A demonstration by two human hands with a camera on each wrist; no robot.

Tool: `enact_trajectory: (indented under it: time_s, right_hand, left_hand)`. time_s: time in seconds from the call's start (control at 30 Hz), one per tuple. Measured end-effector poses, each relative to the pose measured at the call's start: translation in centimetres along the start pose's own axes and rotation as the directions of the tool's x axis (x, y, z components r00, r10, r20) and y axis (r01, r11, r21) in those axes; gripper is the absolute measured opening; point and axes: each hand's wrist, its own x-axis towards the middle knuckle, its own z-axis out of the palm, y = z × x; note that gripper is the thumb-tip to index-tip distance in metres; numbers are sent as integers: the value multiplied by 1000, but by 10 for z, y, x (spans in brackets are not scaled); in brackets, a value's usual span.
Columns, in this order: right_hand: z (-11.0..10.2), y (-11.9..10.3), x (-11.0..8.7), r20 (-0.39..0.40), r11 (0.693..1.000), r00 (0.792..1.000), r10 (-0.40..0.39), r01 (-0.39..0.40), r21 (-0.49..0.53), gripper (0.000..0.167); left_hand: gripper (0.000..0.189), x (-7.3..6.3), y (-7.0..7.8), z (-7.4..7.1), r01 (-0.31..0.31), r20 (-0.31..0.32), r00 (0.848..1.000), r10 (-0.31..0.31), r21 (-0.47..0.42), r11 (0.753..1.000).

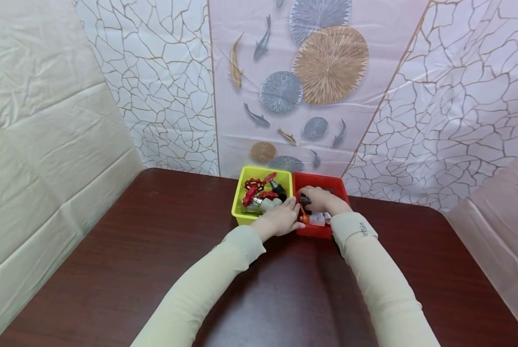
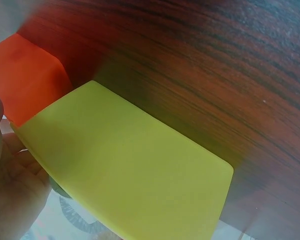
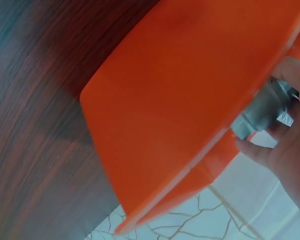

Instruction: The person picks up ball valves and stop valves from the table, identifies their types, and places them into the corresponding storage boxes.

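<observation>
Two bins stand side by side, a yellow bin (image 1: 240, 202) and a red bin (image 1: 316, 232). My left hand (image 1: 282, 218) lies over their adjoining front rims with its fingers extended; the left wrist view catches only part of that hand (image 2: 17, 192) beside the rims. Inside the red bin, my right hand (image 1: 321, 198) grips a grey pipe fitting (image 3: 264, 111) with curled fingers and thumb. The fitting's far end is hidden by the hand. An orange-handled piece with a whitish body (image 1: 316, 219) lies below that hand in the red bin.
In the yellow bin are several valves, with a red handwheel (image 1: 254, 184), a black part (image 1: 277, 188) and a pale grey body (image 1: 269, 204). Both bins stand near the back of the dark wooden table (image 1: 154, 250), before a patterned cloth wall (image 1: 172, 96).
</observation>
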Motion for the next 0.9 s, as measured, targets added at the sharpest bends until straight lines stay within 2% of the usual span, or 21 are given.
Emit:
enact_trajectory:
  time_s: [0.23, 0.77, 0.9]
  right_hand:
    - [-3, 4, -8, -64, 997, 995, -78, 78, -3, 46]
    - [-4, 7, -15, -152, 994, 983, -104, 108, 17, 37]
    - [-6, 6, -17, -163, 995, 983, -84, 92, 42, 35]
  left_hand:
    - [65, 1, -1, 1, 4, -4, 1000, -4, -10, 1000]
    - [65, -1, 3, 0, 8, 2, 1000, -8, 23, 1000]
    - [65, 0, 3, -3, 11, 11, 1000, -11, 45, 999]
